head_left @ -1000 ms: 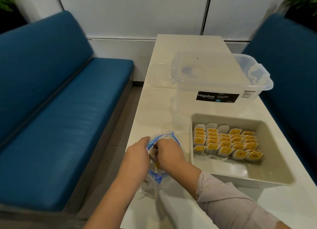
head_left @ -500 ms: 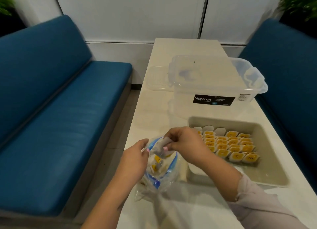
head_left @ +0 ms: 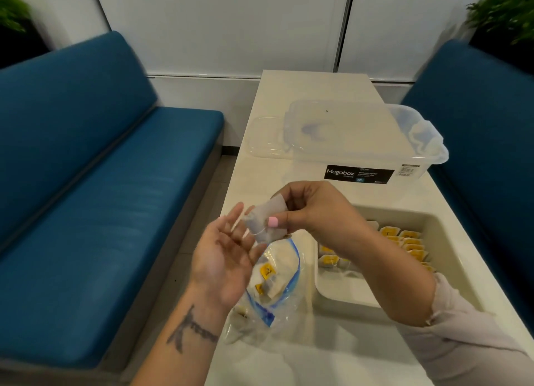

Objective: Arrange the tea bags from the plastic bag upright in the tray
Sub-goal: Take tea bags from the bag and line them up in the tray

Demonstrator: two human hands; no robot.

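My right hand (head_left: 315, 209) pinches a white tea bag (head_left: 267, 220) between thumb and fingers, lifted above the table. My left hand (head_left: 225, 258) is held palm up with fingers relaxed, its fingertips just beside the tea bag. Below both hands lies the clear plastic bag (head_left: 277, 287) with a blue zip edge, open, with several yellow-tagged tea bags inside. The beige tray (head_left: 436, 232) stands to the right, holding rows of upright tea bags (head_left: 404, 241) with yellow tags, partly hidden by my right forearm.
A clear Megabox storage box (head_left: 361, 142) stands behind the tray, with its clear lid (head_left: 265, 137) lying flat to its left. Blue benches (head_left: 101, 183) flank the narrow white table (head_left: 315, 87) on both sides.
My right hand has drawn a tea bag out of the plastic bag and raised it. My left hand has let go of the bag's rim and turned palm up.
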